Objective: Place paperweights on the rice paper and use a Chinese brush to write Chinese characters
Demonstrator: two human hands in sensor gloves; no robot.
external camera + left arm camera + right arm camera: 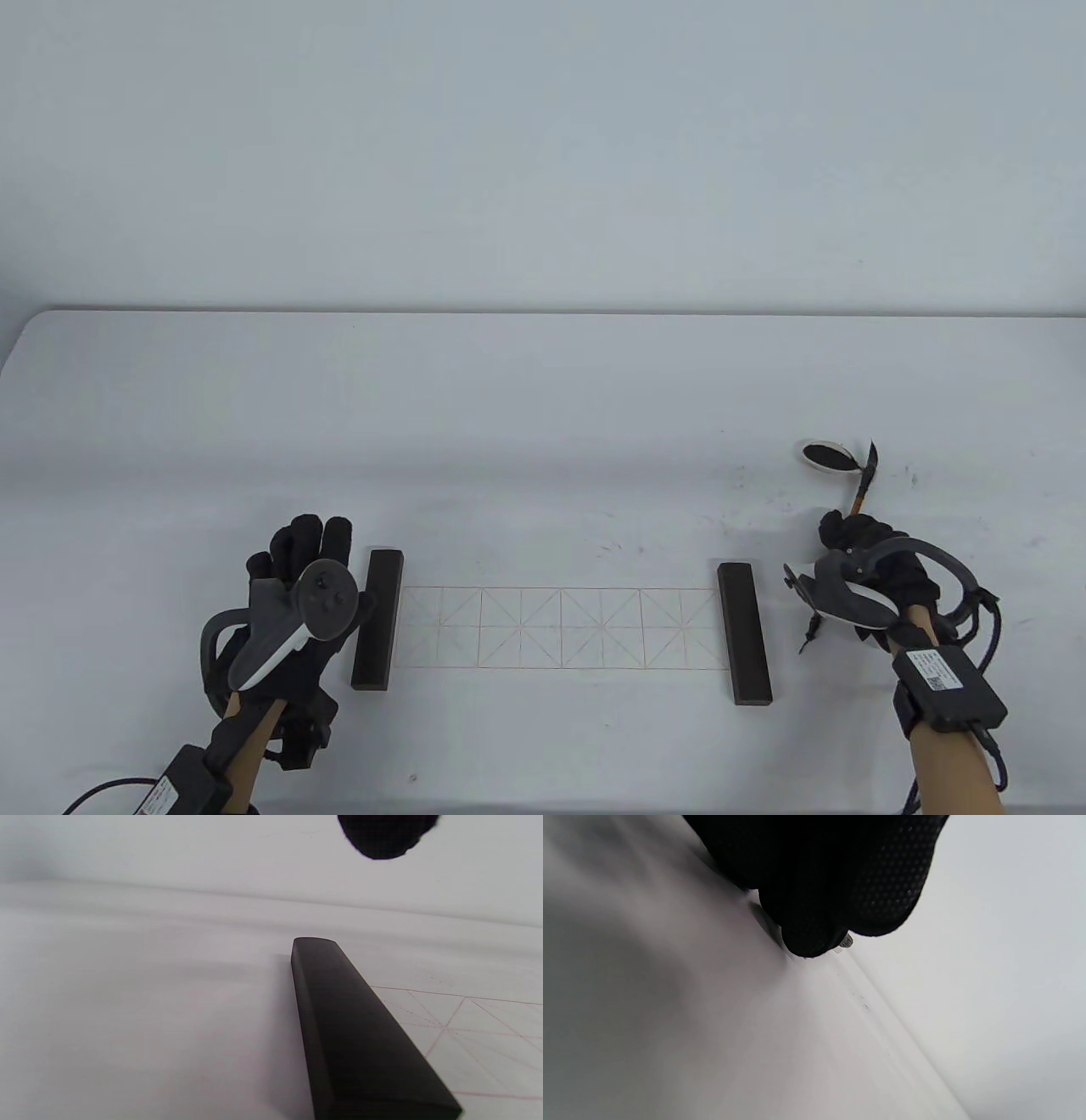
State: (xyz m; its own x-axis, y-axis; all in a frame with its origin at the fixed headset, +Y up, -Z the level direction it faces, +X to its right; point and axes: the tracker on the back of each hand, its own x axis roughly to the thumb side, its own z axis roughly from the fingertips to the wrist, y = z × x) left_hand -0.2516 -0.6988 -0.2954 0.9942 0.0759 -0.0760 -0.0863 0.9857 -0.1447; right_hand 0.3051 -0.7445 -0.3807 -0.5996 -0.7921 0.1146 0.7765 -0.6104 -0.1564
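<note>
A strip of rice paper [560, 628] with a red grid lies flat on the table. A dark paperweight bar [377, 618] sits on its left end and a second bar [744, 632] on its right end. My left hand [304, 543] lies just left of the left bar, fingers straight, holding nothing. The left wrist view shows that bar [352, 1027], the paper [466, 1027] and one fingertip [386, 836] above it. My right hand [848, 533] grips the brush [863, 491], right of the paper. The brush's dark tip points at a small ink dish [825, 456]. In the right wrist view, curled gloved fingers [840, 878] hide the brush.
The white table [543, 407] stretches far behind the paper, with faint ink specks [912, 477] near the dish. Its far edge meets a plain wall. Cables run from both wrists at the bottom edge.
</note>
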